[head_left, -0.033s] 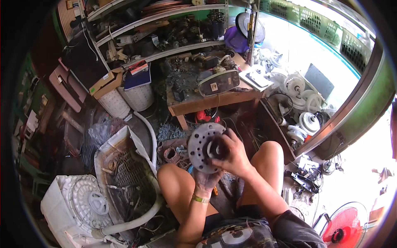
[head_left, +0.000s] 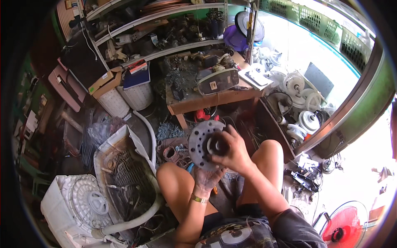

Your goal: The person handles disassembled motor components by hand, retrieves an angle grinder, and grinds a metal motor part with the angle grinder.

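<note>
In front of my knees I hold up a round grey metal flange point(head_left: 196, 145) with rings of holes and a dark raised hub point(head_left: 216, 146) at its middle. My left hand point(head_left: 205, 178), with a gold-coloured band on its wrist, supports the flange's lower edge. The left fingers are partly hidden behind the disc. My right hand point(head_left: 232, 149) curls around the hub from the right, its fingers and thumb spread about it. Under the flange on the floor lies a rusty ring-shaped part point(head_left: 170, 154).
A wooden workbench point(head_left: 188, 106) with machine parts stands ahead. To my left are an open white washing machine tub housing point(head_left: 120, 142) and a grey hose point(head_left: 140, 221). White pulley-like parts point(head_left: 309, 121) are piled at right, above a red fan point(head_left: 344, 229).
The flange has turned a little and shifted slightly, and my right hand's fingers have moved a little upward around the hub. My left hand stays under the edge.
</note>
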The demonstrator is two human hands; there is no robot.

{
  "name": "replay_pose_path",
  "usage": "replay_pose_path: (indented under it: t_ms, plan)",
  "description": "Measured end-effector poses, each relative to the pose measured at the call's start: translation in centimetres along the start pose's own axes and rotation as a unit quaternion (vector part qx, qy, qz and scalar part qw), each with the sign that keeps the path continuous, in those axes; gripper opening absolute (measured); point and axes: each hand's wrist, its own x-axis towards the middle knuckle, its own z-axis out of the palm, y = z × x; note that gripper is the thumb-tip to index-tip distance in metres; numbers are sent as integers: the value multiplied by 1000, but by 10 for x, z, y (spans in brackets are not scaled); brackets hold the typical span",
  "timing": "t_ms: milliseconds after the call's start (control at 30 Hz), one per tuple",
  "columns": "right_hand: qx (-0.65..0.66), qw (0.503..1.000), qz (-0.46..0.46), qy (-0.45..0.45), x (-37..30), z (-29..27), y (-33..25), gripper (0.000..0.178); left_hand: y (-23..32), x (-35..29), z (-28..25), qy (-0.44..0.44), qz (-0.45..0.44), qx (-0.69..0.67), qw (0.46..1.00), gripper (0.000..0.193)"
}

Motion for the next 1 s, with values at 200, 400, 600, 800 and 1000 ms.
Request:
replay_pose_path:
  t_ms: [200, 400, 600, 800, 1000]
  plan:
    - [-63, 994, 85, -37, 6, -5, 24, 55, 13, -27, -29, 258, 345, 545, 720, 49]
    - [-76, 981, 158, -78, -15, 21, 78, 47, 1, 1, 37, 86, 245, 933, 251, 76]
    - [3, 977, 163, -138, -28, 34, 97, 36, -13, 23, -8, 119, 235, 940, 217, 87]
    - [33, 966, 213, -142, -29, 24, 109, 42, -7, 45, -19, 104, 297, 879, 357, 100]
    - [56, 969, 202, -128, -14, 9, 87, 47, 8, 56, -1, 67, 248, 907, 334, 102]
